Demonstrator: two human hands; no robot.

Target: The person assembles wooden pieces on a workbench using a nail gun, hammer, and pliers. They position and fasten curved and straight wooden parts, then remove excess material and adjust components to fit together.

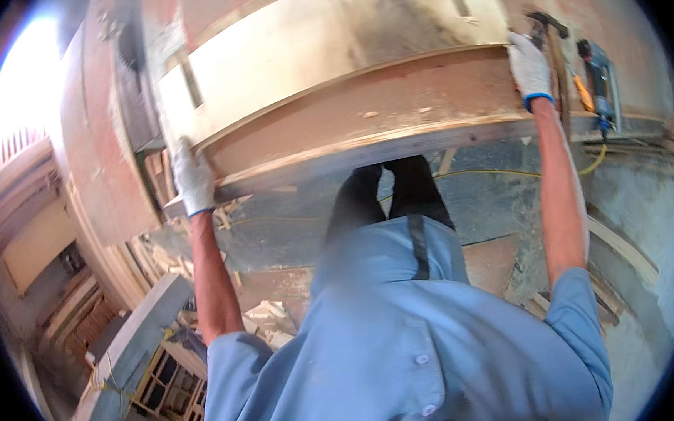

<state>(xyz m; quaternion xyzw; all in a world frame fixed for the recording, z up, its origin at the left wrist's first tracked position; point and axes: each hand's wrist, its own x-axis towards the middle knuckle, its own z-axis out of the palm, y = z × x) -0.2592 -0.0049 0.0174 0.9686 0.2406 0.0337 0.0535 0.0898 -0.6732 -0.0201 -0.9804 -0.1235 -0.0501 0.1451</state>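
Note:
A pale wooden panel [289, 63] with slots cut near its two ends and a dark stain lies on the workbench [331, 107]. My left hand [194, 177], in a white glove with a blue cuff, is closed at the panel's near left corner, with some fingers hidden. At the near right corner my right hand [530, 67], gloved the same way, grips the panel's edge. Just right of that hand lies a hammer [558, 73]. Beside it are an orange-handled tool [583, 93] and a blue-and-black power tool [597, 75].
A toothed saw blade [128, 46] stands at the far left. Wood offcuts [270, 322] litter the floor around me. A yellow cord [497, 173] runs beneath the bench edge. At the lower left are a grey beam [130, 358] and a wooden lattice [170, 379].

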